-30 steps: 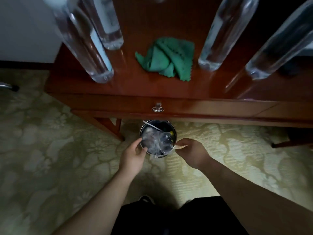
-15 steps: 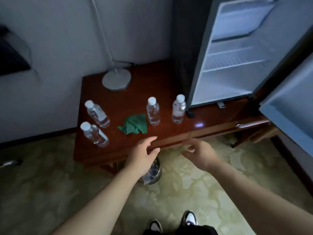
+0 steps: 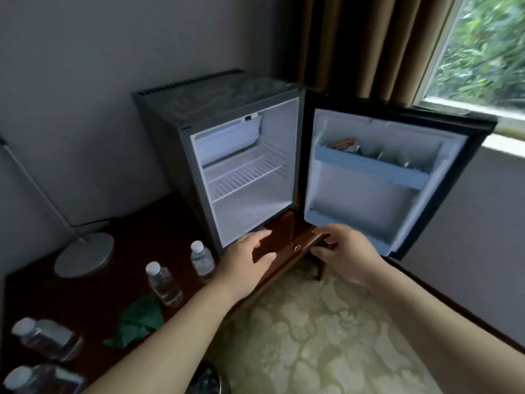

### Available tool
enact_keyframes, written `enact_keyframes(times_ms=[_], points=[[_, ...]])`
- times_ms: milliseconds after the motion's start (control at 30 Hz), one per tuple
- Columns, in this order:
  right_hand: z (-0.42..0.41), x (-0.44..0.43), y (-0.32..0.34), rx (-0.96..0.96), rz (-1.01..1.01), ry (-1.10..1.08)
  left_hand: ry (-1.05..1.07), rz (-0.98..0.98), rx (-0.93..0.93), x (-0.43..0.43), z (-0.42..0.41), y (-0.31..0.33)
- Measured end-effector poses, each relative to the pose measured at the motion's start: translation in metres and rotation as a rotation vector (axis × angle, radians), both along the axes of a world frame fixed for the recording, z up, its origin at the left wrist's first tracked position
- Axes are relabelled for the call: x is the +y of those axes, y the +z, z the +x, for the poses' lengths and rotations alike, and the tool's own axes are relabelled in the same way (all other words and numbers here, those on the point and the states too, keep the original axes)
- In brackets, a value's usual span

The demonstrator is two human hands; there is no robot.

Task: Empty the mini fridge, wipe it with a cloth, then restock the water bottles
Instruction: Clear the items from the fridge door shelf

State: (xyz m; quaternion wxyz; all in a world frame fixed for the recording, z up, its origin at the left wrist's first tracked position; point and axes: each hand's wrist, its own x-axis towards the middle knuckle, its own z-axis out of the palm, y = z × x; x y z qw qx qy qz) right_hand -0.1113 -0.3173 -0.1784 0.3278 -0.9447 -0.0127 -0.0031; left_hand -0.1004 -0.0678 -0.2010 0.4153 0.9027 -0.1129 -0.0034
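Note:
The mini fridge [image 3: 181, 115] stands on a dark wooden desk [image 3: 133, 245] with its door [image 3: 366, 200] swung wide to the right. Its white inside and wire shelf [image 3: 244, 174] hold nothing; the door's upper shelf carries a small red and white packet [image 3: 345, 144]. Several water bottles stand on the desk: two near the fridge [image 3: 202, 260] [image 3: 163, 282] and two at the far left [image 3: 47, 338] [image 3: 39, 379]. A green cloth [image 3: 136, 319] lies crumpled between them. My left hand [image 3: 247, 260] and my right hand [image 3: 346, 254] hover in front of the fridge, fingers apart, holding nothing.
A round grey lamp base [image 3: 83, 254] with a slanted pole sits at the desk's back left. A metal bin [image 3: 210, 379] shows at the bottom edge under my left arm. Patterned carpet [image 3: 326, 336] covers the floor. Brown curtains and a window are behind the door.
My view has lifted from the bin under the desk up to the open fridge. Both hands have come away from the bin and risen in front of the fridge.

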Motion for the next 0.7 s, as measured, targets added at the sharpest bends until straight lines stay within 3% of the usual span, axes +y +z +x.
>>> enact_keyframes(times_ms=[367,700], points=[[0.064,-0.117,0.070,-0.140,-0.083,-0.054,-0.066,0.013,-0.157,-0.113,0.094,0.084],[0.086,-0.172,0.083,-0.327,-0.153,-0.287,-0.146,-0.003,-0.269,-0.177,0.149,0.100]])
